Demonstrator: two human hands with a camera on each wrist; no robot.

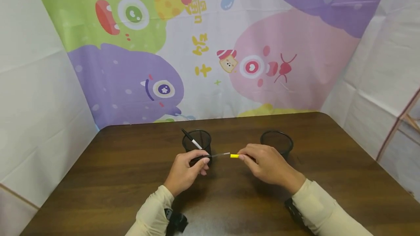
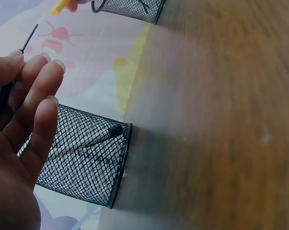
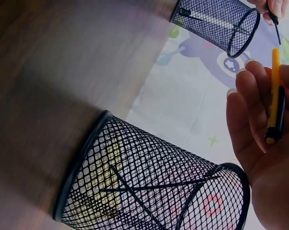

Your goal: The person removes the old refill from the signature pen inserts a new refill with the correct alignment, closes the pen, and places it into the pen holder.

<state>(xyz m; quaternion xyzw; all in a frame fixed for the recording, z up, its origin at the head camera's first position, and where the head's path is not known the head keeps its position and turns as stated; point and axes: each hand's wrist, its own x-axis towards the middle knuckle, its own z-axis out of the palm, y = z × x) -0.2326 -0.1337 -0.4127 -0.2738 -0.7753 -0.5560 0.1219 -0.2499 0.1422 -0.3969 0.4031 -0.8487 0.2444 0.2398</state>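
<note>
My left hand [image 1: 187,172] pinches a slim screwdriver-like tool [image 1: 220,154] between thumb and fingers; its dark handle is partly hidden, and the thin shaft points right. Opposite, my right hand [image 1: 269,163] grips a yellow-and-black pen-like piece [image 3: 276,79]. Only its yellow end shows in the head view. Shaft tip and yellow end nearly meet; whether they touch I cannot tell. Just beyond the left hand stands a black mesh cup [image 2: 94,167], with a white marker with black ends [image 1: 196,144] leaning in it. A second mesh cup [image 3: 149,153] is behind the right hand.
The dark wooden table [image 1: 115,166] has rounded far corners. A printed cartoon backdrop [image 1: 206,94] rises along its far edge, and white cloth walls [image 1: 29,65] stand at both sides. Thin dark lines cross in the right cup's mesh; what they are is unclear.
</note>
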